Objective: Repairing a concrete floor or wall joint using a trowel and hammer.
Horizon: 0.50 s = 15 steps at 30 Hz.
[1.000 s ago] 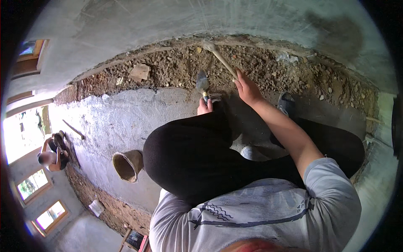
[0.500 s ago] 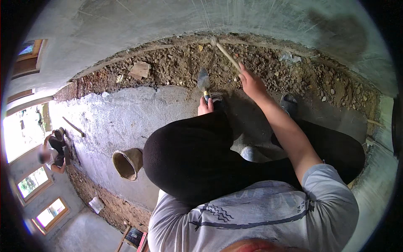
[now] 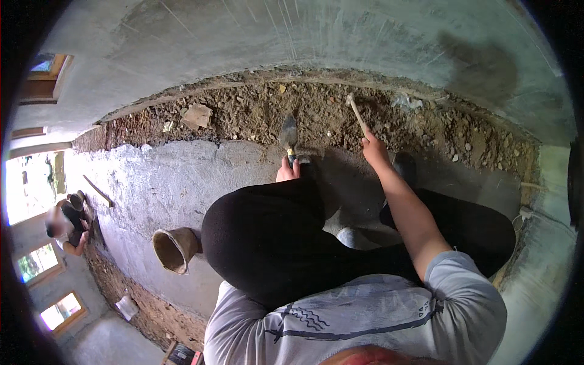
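Note:
My left hand (image 3: 288, 171) is closed around the dark handle of a pointed trowel (image 3: 288, 129). Its grey blade reaches over the strip of loose soil and stones (image 3: 243, 115) along the wall. To the right, my right hand (image 3: 375, 152) grips the lower end of a small hammer (image 3: 358, 114) with a pale wooden handle. The hammer's head is raised over the far part of the soil strip, though its exact shape is hard to make out. Part of a shoe shows beside the trowel handle.
A dirty bucket (image 3: 173, 250) stands by my left knee on the grey concrete slab (image 3: 158, 188). A flat brown fragment (image 3: 197, 116) lies on the soil. The plastered wall (image 3: 255, 42) curves along the far side. At far left another person (image 3: 68, 228) crouches near a wooden strip (image 3: 97, 190).
My right hand has drawn the hammer head away from the base of the wall, back over the soil and rightward. The left hand still holds the trowel. The view has shifted slightly.

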Available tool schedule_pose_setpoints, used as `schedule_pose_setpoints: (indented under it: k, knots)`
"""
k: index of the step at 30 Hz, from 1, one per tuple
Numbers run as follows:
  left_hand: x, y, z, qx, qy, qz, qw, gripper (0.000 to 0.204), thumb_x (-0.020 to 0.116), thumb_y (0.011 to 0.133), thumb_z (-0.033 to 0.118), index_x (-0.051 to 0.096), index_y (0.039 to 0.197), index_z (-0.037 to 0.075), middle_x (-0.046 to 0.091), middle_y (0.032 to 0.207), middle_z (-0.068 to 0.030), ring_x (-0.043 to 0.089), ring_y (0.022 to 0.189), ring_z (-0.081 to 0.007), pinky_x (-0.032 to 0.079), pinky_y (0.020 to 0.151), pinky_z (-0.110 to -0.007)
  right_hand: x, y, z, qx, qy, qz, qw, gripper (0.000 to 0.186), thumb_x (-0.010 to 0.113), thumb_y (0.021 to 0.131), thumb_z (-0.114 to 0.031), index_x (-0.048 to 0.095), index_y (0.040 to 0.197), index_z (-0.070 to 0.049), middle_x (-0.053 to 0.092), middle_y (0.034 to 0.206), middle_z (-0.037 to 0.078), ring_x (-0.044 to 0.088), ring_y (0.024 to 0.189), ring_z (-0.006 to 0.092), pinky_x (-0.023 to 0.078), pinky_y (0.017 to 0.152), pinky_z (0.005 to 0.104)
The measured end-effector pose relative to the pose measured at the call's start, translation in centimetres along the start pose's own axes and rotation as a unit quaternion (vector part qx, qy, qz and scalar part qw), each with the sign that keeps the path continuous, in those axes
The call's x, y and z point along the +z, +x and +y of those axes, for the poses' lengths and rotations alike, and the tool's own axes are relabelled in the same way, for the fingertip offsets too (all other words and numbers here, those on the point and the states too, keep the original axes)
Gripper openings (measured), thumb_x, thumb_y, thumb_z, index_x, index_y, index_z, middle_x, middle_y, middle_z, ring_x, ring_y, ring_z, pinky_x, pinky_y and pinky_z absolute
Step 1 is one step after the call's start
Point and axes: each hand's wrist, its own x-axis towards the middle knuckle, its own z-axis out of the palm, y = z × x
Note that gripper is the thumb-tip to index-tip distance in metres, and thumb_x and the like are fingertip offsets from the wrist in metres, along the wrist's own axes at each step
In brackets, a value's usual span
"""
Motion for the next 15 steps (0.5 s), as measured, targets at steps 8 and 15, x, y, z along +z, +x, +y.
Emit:
schedule_pose_setpoints:
  k: [8, 15]
  knots:
    - [-0.3, 0.2, 0.9, 0.015, -0.013, 0.015, 1.000, 0.040, 0.057, 0.100, 0.039, 0.057, 0.126, 0.008, 0.069, 0.093, -0.0296, 0.065, 0.088, -0.0510, 0.049, 0.072, -0.060, -1.1, 0.8, -1.2, -0.116, -0.047, 0.057, 0.990, 0.061, 0.050, 0.106, -0.024, 0.026, 0.162, -0.029, 0.069, 0.093, 0.017, 0.065, 0.068, 0.0323, 0.051, 0.057, 0.0465]
    - [-0.9, 0.2, -0.3, -0.015, -0.010, 0.004, 1.000, 0.042, 0.056, 0.101, 0.041, 0.058, 0.125, 0.007, 0.069, 0.098, -0.0296, 0.065, 0.093, -0.0513, 0.050, 0.076, -0.059, -2.8, 0.0, -4.0, -0.133, 0.034, 0.071, 0.988, 0.058, 0.055, 0.103, -0.020, 0.036, 0.157, -0.030, 0.070, 0.099, 0.019, 0.070, 0.081, 0.0367, 0.054, 0.068, 0.0475]
